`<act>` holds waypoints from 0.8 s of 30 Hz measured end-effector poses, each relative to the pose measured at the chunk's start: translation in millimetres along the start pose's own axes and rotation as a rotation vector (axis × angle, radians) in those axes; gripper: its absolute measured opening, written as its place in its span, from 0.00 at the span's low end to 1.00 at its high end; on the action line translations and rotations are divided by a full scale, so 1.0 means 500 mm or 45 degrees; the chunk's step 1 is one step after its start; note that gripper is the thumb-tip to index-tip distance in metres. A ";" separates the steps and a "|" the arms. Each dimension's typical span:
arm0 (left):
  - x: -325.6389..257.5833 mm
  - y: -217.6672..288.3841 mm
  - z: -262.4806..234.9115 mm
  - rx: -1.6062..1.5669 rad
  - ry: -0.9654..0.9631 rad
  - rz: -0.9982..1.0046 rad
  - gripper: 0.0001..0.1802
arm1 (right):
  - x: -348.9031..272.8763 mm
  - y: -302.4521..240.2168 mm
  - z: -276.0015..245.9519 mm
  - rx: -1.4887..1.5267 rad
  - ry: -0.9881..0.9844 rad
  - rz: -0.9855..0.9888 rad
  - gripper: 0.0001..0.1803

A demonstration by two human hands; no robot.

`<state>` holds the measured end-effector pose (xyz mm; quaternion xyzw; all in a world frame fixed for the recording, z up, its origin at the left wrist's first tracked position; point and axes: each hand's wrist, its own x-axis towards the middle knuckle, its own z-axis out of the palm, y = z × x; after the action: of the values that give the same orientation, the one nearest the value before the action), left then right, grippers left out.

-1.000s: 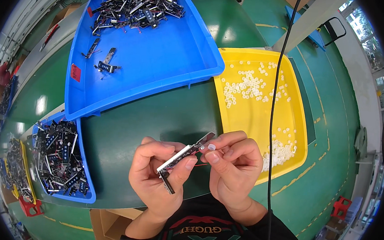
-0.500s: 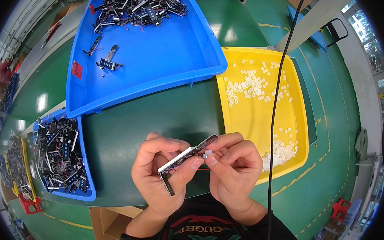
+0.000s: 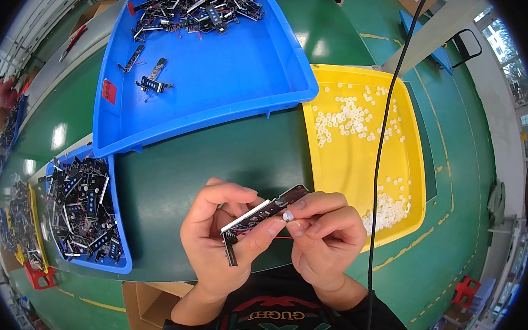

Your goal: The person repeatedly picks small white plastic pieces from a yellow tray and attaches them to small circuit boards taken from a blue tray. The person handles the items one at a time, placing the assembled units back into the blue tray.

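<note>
Above green table (image 3: 172,183), hands have barely shifted.

Red label (image 3: 109,91): small upright rectangle stuck on the inner left wall of the large blue tray (image 3: 233,78), near the tray's front-left corner; its print is too small to make out. Cardboard box (image 3: 147,300): brown, open-topped, seen below the front edge of the green tabletop (image 3: 172,183), just left of the person's left forearm. No screens or signs appear elsewhere in the view.
</note>
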<state>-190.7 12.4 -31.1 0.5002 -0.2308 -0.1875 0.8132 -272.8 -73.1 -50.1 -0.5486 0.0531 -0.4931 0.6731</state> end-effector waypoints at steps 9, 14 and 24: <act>0.007 0.026 -0.011 0.032 -0.178 -0.130 0.20 | 0.033 -0.022 -0.022 -0.502 -0.268 -0.309 0.15; 0.009 0.029 -0.022 0.054 -0.235 -0.162 0.20 | 0.048 -0.036 -0.037 -0.615 -0.437 -0.325 0.15; 0.004 0.021 -0.028 -0.096 -0.217 -0.211 0.19 | 0.017 -0.020 -0.025 -0.325 -0.249 -0.175 0.18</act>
<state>-180.3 26.3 -26.6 0.4689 -0.2498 -0.3046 0.7905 -282.0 -86.8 -43.3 -0.6773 0.0117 -0.4714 0.5647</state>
